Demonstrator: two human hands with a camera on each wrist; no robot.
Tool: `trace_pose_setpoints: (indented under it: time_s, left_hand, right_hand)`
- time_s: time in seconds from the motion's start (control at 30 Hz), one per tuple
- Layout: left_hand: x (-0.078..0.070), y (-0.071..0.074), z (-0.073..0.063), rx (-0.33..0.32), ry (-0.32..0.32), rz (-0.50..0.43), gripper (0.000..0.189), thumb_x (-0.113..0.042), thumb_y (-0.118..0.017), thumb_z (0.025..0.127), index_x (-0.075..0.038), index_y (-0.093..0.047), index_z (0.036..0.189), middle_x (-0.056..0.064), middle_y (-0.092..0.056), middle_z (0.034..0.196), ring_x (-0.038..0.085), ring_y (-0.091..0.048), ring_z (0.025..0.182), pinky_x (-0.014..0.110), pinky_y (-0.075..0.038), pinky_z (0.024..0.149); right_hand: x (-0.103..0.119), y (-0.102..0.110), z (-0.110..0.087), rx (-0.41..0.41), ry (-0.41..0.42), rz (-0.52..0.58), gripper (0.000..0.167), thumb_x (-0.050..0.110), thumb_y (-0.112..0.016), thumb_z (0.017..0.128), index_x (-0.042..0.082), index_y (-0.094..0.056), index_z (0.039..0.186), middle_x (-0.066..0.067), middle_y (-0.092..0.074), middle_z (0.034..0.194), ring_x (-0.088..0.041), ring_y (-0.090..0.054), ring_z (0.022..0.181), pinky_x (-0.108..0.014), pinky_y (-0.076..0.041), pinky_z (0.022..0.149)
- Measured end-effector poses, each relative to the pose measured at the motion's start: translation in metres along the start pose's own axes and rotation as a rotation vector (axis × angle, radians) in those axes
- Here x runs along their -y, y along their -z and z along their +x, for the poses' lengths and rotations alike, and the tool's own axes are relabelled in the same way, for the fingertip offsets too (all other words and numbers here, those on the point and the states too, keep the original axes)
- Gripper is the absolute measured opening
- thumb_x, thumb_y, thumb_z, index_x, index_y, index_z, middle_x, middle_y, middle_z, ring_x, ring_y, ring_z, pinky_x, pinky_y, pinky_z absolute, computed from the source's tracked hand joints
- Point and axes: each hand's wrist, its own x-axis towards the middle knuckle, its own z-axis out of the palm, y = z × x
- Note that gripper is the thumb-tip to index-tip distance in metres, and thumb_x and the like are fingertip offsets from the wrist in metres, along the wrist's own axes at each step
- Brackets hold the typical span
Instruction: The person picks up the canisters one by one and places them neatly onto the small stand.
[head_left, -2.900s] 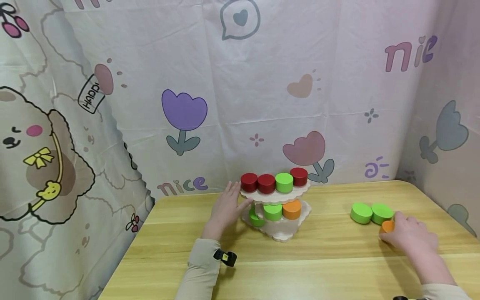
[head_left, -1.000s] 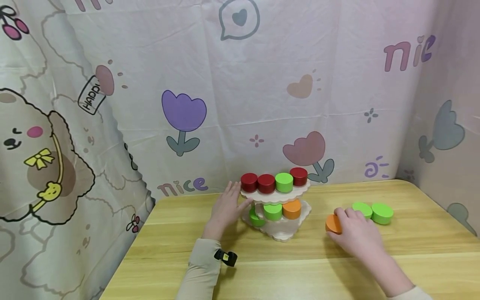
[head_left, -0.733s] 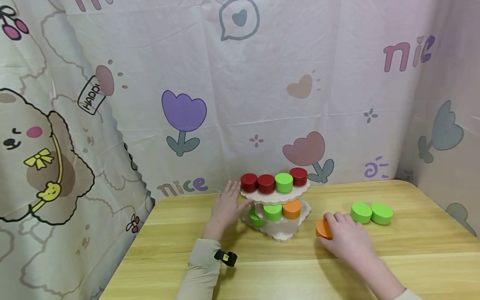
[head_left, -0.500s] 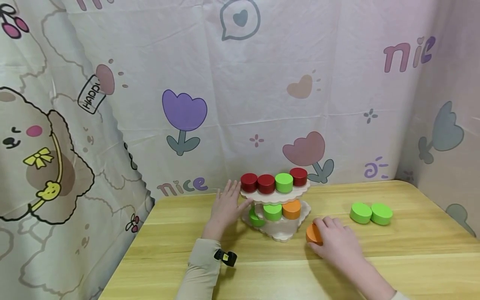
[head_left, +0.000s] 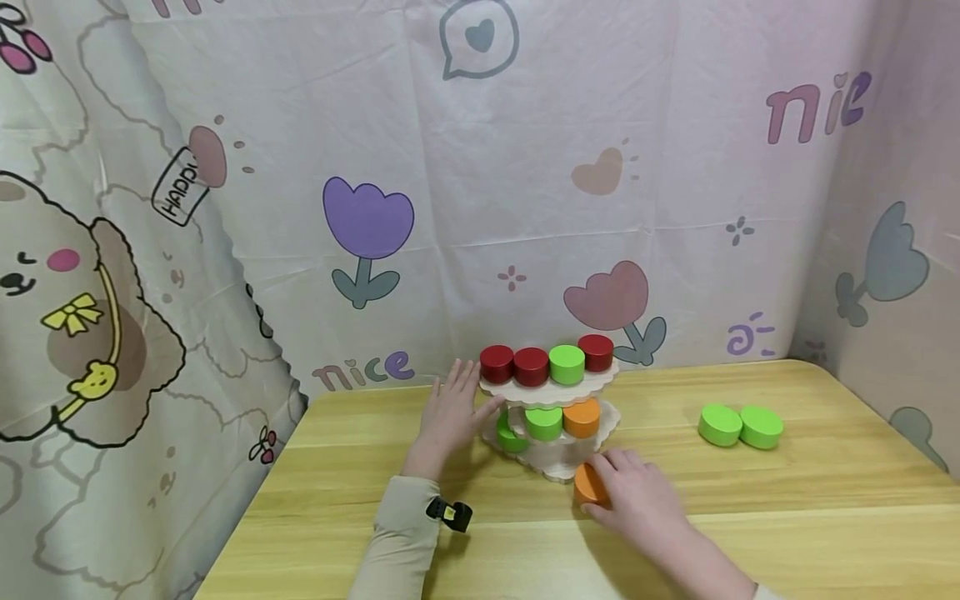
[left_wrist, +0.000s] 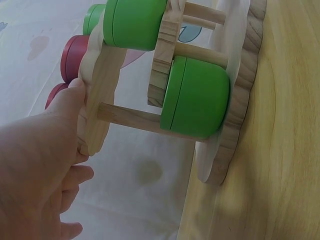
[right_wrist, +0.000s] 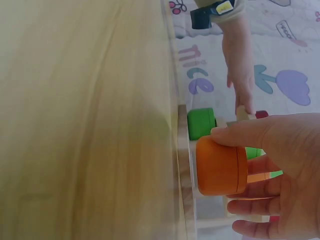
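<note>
In the head view my right hand holds an orange round block by its sides, just in front of a tiered wooden stand. The right wrist view shows the block's rounded end, with the thumb on one side and fingers on the other. My left hand touches the left end of the stand's upper tier, its fingers extended; the left wrist view shows the thumb on the tier's edge. Three red blocks and a green block sit up there. Green blocks and another orange block sit lower.
Two green blocks lie side by side on the wooden table to the right. A patterned cloth hangs behind the table and at its sides. A black wrist camera is strapped to the left sleeve.
My right hand has taken the orange block from beside the two green ones at the right and carried it left to the stand's front. The left hand stays at the upper tier.
</note>
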Motion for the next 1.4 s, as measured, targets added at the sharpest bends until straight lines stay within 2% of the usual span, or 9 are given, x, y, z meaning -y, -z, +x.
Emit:
trace_pose_setpoints:
  time_s: [0.4, 0.9, 1.13, 1.4]
  left_hand:
    - [0.001, 0.0, 0.001, -0.004, -0.01, 0.012, 0.085, -0.069, -0.034, 0.094, -0.012, -0.022, 0.156, 0.008, -0.023, 0.162, 0.027, -0.008, 0.154, 0.054, -0.011, 0.124]
    - [0.001, -0.001, 0.001, -0.012, -0.017, 0.011, 0.085, -0.069, -0.034, 0.094, -0.012, -0.023, 0.156, 0.008, -0.024, 0.162, 0.028, -0.011, 0.153, 0.055, -0.014, 0.123]
    - [0.002, -0.002, 0.002, -0.015, -0.018, 0.011, 0.084, -0.069, -0.034, 0.094, -0.013, -0.023, 0.156, 0.009, -0.025, 0.162, 0.027, -0.011, 0.153, 0.055, -0.015, 0.123]
    - [0.002, -0.003, 0.002, -0.016, -0.016, 0.009, 0.084, -0.069, -0.034, 0.094, -0.012, -0.023, 0.156, 0.009, -0.025, 0.162, 0.027, -0.009, 0.154, 0.055, -0.015, 0.123]
  right_hand:
    - [0.016, -0.007, 0.016, 0.039, 0.017, 0.085, 0.058, 0.032, -0.085, 0.071, 0.012, -0.063, 0.121, -0.004, -0.064, 0.119, -0.025, -0.059, 0.104, -0.045, -0.052, 0.081]
    - [0.025, -0.019, 0.029, 0.056, 0.028, 0.114, 0.06, 0.031, -0.086, 0.07, 0.009, -0.063, 0.121, -0.007, -0.064, 0.116, -0.025, -0.059, 0.107, -0.045, -0.054, 0.077]
    - [0.025, -0.021, 0.029, 0.0, 0.044, 0.174, 0.057, 0.021, -0.087, 0.067, 0.006, -0.064, 0.117, -0.009, -0.063, 0.111, -0.025, -0.061, 0.101, -0.045, -0.056, 0.082]
    - [0.025, -0.025, 0.029, -0.059, 0.071, 0.222, 0.051, 0.012, -0.088, 0.066, 0.004, -0.064, 0.11, -0.009, -0.062, 0.106, -0.024, -0.06, 0.095, -0.041, -0.056, 0.082]
